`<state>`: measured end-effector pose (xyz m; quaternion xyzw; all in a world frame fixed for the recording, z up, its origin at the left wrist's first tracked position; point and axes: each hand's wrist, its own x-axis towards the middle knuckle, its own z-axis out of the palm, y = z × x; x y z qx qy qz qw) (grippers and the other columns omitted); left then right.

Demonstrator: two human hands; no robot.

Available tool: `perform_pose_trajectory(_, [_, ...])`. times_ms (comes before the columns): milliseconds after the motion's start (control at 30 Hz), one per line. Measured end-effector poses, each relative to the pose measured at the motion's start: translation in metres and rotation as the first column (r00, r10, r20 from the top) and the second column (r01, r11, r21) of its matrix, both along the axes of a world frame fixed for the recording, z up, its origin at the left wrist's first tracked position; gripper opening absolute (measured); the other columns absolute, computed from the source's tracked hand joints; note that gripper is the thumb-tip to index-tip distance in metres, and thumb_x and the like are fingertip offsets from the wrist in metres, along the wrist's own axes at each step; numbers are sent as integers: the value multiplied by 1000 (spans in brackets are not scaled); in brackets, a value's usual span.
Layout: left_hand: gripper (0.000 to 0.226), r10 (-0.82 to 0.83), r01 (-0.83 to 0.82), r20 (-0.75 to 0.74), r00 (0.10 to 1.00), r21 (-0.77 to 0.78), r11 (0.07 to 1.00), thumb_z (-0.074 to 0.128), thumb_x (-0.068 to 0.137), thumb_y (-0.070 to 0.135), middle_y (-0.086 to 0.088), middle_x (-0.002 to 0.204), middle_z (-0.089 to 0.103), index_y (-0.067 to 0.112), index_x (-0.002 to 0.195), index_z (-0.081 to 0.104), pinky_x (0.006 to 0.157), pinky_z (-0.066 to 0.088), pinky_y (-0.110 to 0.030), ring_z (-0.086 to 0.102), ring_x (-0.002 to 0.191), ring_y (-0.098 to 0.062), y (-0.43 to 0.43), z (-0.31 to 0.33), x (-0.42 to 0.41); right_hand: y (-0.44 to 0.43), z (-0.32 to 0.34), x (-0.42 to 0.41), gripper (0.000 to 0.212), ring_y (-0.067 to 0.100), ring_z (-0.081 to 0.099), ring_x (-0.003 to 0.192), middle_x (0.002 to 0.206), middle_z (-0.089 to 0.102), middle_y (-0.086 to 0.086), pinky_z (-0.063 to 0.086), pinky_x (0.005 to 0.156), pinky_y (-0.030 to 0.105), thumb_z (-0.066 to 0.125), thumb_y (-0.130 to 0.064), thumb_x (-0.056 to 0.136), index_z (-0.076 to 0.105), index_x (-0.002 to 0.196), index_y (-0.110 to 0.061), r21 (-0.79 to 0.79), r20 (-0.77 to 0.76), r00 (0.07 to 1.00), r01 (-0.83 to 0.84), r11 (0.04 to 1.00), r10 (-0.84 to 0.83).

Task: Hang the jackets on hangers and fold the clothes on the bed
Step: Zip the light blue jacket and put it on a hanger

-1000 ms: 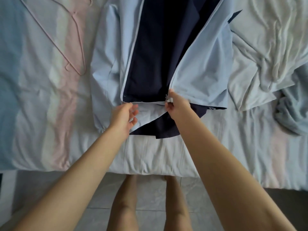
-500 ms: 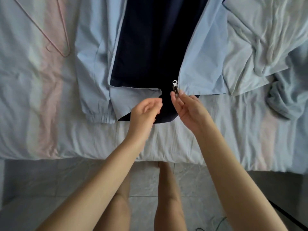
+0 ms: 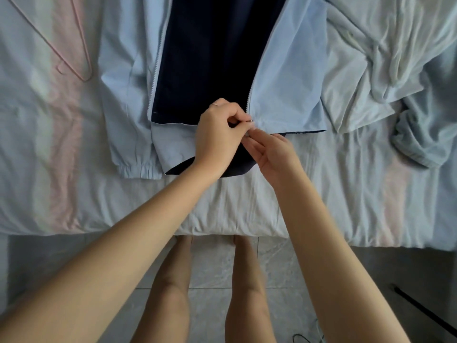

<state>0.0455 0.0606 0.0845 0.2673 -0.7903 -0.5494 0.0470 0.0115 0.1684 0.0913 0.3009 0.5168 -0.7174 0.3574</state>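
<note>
Blue jacket (image 3: 284, 90) ×1 | pink hanger (image 3: 81, 58) ×1 | left hand (image 3: 217, 134), right hand (image 3: 274, 154) pinching zipper (image 3: 250, 121)

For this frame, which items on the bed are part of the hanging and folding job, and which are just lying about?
In the job:
light blue jacket, both hands at its zipper pull
dark navy garment inside it
pink hanger
crumpled pale clothes
grey-blue garment

Lying about:
black cable on the floor
striped bedsheet

Both bare arms reach forward and converge; left hand (image 3: 217, 134) curled, fingertips pinched; right hand (image 3: 274, 154) palm-up, fingers meeting the left's.
</note>
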Motion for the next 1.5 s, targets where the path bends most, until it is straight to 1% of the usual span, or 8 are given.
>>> perform_pose_trajectory(200, [12, -63, 3, -174, 983, -325, 946, 70, 83, 14, 4, 85, 48, 6, 73, 69, 63, 43, -22, 47, 81, -13, 13, -12, 23, 2, 3, 6, 8, 12, 71, 74, 78, 72, 8, 58, 73, 20, 59, 0, 90, 55, 97, 0, -58, 119, 993, 15, 998, -8])
perform_pose_trajectory(400, [11, -147, 97, -167, 975, -279, 956, 68, 85, 10, -5, 90, 51, 3, 77, 69, 63, 47, -31, 51, 83, -18, 5, -20, 41, 10, 9, 8, 19, 14, 70, 70, 69, 66, 5, 57, 67, 23, 53, -11, 96, 60, 79, -5, -139, 218, 971, -70, 988, 100])
perform_pose_trajectory(700, [11, -227, 166, -176, 958, -305, 938, 69, 84, 5, -4, 90, 49, 4, 72, 69, 58, 45, -30, 49, 72, -14, -2, -17, 56, 9, 10, 9, 21, 12, 71, 75, 83, 71, 11, 55, 69, 17, 65, -10, 87, 65, 99, 8, -59, 164, 945, -278, 959, 284])
perform_pose_trajectory(833, [12, -313, 220, -104, 944, -509, 832, 68, 85, 12, -1, 85, 54, 7, 75, 71, 61, 33, -11, 42, 77, -5, -11, -6, 58, 6, 14, 2, 11, 9, 71, 74, 82, 74, 4, 55, 67, 16, 68, -11, 83, 69, 92, -4, -90, 257, 901, -336, 937, 348])
perform_pose_trajectory(1033, [18, -473, 300, -148, 869, -603, 739, 63, 90, 8, -4, 78, 63, 1, 74, 68, 55, 50, -33, 59, 72, -18, -16, 2, 61, 4, 17, -4, 10, 12, 72, 74, 81, 74, 5, 57, 66, 18, 66, -15, 84, 71, 89, -8, -92, 310, 803, -506, 857, 508])
perform_pose_trajectory(1267, [12, -594, 397, -55, 803, -694, 600, 65, 87, 3, -4, 79, 64, 4, 75, 67, 47, 46, -32, 56, 65, -17, -25, 0, 71, -4, 16, 4, 19, 16, 72, 67, 74, 72, 12, 55, 56, 18, 68, -14, 85, 66, 91, 4, 59, 235, 791, -592, 804, 565])
perform_pose_trajectory(1400, [6, -599, 579, 68, 798, -362, 730, 61, 86, 4, 4, 91, 59, 10, 85, 62, 60, 52, -33, 58, 80, -9, -48, 10, 64, -15, 4, 8, 10, 15, 72, 70, 74, 73, 11, 54, 59, 16, 62, -6, 88, 66, 85, 3, -56, 251, 832, -497, 866, 494])
perform_pose_trajectory(1500, [17, -233, 223, 123, 965, 88, 971, 60, 86, 0, 6, 84, 58, 15, 81, 54, 65, 50, -20, 58, 80, -5, -64, 14, 59, -22, -7, 14, 12, 17, 72, 72, 76, 73, 12, 54, 59, 15, 60, -7, 88, 64, 88, 4, -93, 240, 888, -382, 920, 393])
